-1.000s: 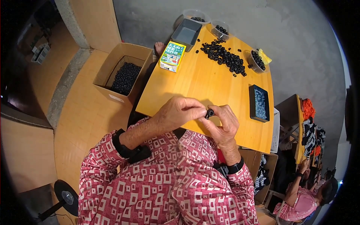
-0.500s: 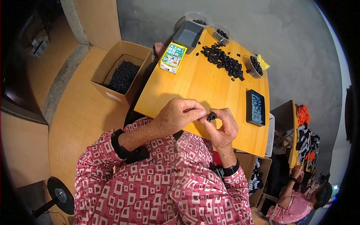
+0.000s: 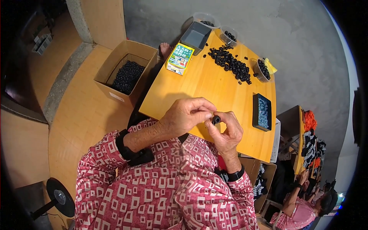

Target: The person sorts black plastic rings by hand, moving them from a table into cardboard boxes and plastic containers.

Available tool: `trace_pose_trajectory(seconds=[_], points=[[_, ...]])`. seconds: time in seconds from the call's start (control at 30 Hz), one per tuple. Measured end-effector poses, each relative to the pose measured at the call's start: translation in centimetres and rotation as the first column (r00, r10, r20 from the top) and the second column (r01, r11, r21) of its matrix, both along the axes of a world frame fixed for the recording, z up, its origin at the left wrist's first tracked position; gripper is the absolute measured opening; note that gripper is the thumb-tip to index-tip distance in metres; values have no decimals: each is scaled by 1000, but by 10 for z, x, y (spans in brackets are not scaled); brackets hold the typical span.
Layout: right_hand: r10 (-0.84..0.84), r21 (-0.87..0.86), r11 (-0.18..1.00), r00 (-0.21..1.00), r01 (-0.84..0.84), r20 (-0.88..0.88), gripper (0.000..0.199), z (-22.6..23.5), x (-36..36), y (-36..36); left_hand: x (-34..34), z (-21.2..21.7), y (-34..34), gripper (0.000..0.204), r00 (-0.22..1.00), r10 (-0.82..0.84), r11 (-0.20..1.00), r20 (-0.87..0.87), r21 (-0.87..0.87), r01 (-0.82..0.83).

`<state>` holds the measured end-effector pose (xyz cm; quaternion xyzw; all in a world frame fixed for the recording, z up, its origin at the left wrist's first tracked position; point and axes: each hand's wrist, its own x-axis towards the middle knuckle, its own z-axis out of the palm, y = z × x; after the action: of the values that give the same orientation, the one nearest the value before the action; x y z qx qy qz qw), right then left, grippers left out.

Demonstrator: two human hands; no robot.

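My right hand [image 3: 229,132] pinches a small black ring-shaped part [image 3: 216,119] between thumb and fingers, its round hole facing up. Thumb and forefinger of my left hand [image 3: 187,116] are pressed together right beside that part. Whatever the left fingertips hold, if anything, is too small to make out. Both hands are held over the near edge of the yellow wooden table [image 3: 172,86]. Farther back lies a loose heap of similar black parts [image 3: 234,65]. A black tray [image 3: 262,112] of small shiny pieces lies to the right.
A grey bin [image 3: 196,36], clear tubs [image 3: 229,36] of black parts and a yellow-green box [image 3: 179,59] stand toward the back. Left of the table, a cardboard box [image 3: 111,82] holds many black pieces. Another person [image 3: 299,209] sits at a table on the far right.
My left fingertips have come closer to the black part, and my right fingers have tilted it slightly. The whole view has shifted a little.
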<state>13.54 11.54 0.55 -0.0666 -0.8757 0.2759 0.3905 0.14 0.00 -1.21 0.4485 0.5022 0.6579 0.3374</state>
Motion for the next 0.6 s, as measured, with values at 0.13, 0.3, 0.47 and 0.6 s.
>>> trace_pose_trajectory(seconds=[0.13,0.3,0.47,0.6], points=[[-37,133,990,999,38,-6,28,-3,0,1,-8,-3,-4,22,999,15,993,51,-117,-9],[-9,271,962,1000,8,2,26,-7,0,5,-5,5,-6,23,997,-63,974,-36,-222,54],[24,287,957,997,-46,79,28,-9,-2,7,-5,-1,-5,23,990,21,984,-142,-175,-46],[45,259,963,991,-76,124,30,-9,-1,9,-2,-1,-3,23,988,37,977,-150,-201,-67]])
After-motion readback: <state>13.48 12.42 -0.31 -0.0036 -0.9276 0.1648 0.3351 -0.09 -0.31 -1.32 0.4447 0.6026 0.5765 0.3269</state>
